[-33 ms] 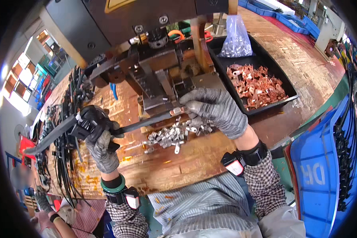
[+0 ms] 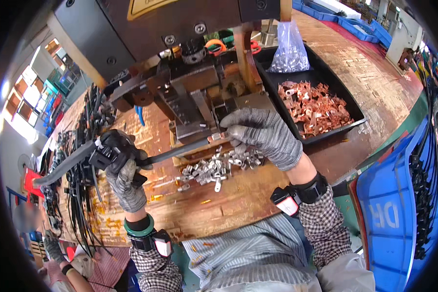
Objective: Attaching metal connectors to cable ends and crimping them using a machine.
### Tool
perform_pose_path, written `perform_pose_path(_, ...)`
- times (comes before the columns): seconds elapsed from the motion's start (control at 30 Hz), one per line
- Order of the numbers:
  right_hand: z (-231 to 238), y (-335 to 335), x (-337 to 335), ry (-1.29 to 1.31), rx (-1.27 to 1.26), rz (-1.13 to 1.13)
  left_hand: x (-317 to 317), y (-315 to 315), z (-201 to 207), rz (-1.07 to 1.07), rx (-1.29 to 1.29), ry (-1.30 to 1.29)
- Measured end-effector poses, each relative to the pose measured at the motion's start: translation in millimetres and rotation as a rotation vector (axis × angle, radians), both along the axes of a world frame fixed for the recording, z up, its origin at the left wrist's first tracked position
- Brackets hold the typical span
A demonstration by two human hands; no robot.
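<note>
On a worn wooden workbench (image 2: 199,214) in a workshop, a metal terminal lug (image 2: 217,137) sits at the end of a thick black cable (image 2: 177,153), just in front of the tooling (image 2: 186,109) of a bench-mounted press (image 2: 151,29). The worker's gloved right hand (image 2: 265,137) pinches the lug between thumb and fingers; the gloved left hand (image 2: 126,182) is closed around a black plastic connector (image 2: 113,148) farther along the cable. The step in hand appears to be lining up the lug at the press; the next move would call for a straight, steady feed, fingertips clear of the tooling. Nearby lie loose silver lugs (image 2: 221,168), bundled cables (image 2: 78,170) and a black tray (image 2: 359,120) of copper pieces (image 2: 316,107); a blue crate (image 2: 387,214) stands at right.
</note>
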State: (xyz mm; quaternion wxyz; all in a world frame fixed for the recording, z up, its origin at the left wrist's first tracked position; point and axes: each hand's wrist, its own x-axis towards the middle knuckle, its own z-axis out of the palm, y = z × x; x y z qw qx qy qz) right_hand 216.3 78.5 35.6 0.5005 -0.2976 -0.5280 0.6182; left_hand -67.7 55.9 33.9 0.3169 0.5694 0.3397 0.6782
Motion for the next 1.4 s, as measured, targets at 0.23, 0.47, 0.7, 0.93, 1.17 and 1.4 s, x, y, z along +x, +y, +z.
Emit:
perform_pose_path(0.23, 2.9, 25.9, -3.8, 0.071, -0.041, 0.004, -4.2, 33.6, -19.3, -0.084, -0.124, -0.197)
perform_pose_path(0.47, -2.2, 41.5, -8.3, 0.052, -0.058, -0.034, -1.6, 36.9, -27.7, -0.043, -0.148, -0.220)
perform_pose_path(0.7, -6.0, 48.2, -12.9, 0.113, -0.059, -0.106, 1.4, 37.2, -26.0, 0.026, -0.182, -0.174)
perform_pose_path(0.93, -13.7, 50.5, -17.0, -0.140, 0.157, -0.248, -5.7, 39.7, -30.2, 0.080, -0.168, -0.214)
perform_pose_path(1.17, -16.8, 53.8, -18.2, -0.106, 0.162, -0.276, -2.6, 35.5, -22.6, 0.062, -0.195, -0.149)
perform_pose_path(1.4, -8.3, 49.3, -6.8, -0.334, 0.360, -0.520, -4.1, 36.1, -22.6, 0.069, -0.187, -0.128)
